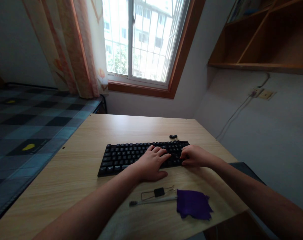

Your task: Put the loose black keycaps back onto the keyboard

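Left hand (153,164) is resting spread-fingered on blocky keyboard (122,157), right hand (193,155) curled, can't tell if pinching; ragged cloth (193,204) is lying near surface's (73,183) front edge.

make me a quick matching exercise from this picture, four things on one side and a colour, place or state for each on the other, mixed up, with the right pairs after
Things
1. left hand
2. right hand
3. cloth
4. brush

Descriptions
A. purple, with ragged edges
B. curled at the right end of the keyboard
C. long and thin, dark and bristly at one end
D. laid open over the keys

Right pairs: 1-D, 2-B, 3-A, 4-C
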The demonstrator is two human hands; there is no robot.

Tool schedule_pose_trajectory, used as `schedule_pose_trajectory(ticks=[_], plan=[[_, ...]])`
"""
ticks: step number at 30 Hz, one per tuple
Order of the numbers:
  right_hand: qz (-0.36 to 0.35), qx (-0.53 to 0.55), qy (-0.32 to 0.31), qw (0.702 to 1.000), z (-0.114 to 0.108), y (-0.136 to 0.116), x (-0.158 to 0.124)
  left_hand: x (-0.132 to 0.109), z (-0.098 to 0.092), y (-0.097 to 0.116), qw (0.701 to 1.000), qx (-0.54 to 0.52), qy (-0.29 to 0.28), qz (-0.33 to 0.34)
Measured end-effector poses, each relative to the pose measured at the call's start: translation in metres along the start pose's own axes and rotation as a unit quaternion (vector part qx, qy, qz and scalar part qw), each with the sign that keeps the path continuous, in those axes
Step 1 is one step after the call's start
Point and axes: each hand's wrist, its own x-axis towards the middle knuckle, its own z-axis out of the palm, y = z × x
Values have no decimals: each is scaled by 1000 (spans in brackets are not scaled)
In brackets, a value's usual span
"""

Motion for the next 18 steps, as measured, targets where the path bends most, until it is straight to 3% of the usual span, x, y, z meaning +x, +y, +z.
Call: schedule_pose_trajectory(ticks=[8,13,15,18], plan=[[42,-90,-41,994,-4,-20,8,0,1,-1,1000,-3,0,3],[26,-35,-75,996,-17,-8,11,-1,1,-1,1000,-4,-2,0],[18,-1,-52,998,-29,4,18,-1,1,-1,1000,-3,-6,1],[56,-6,41,998,-43,24,45,-1,1,-2,1000,0,-6,1]])
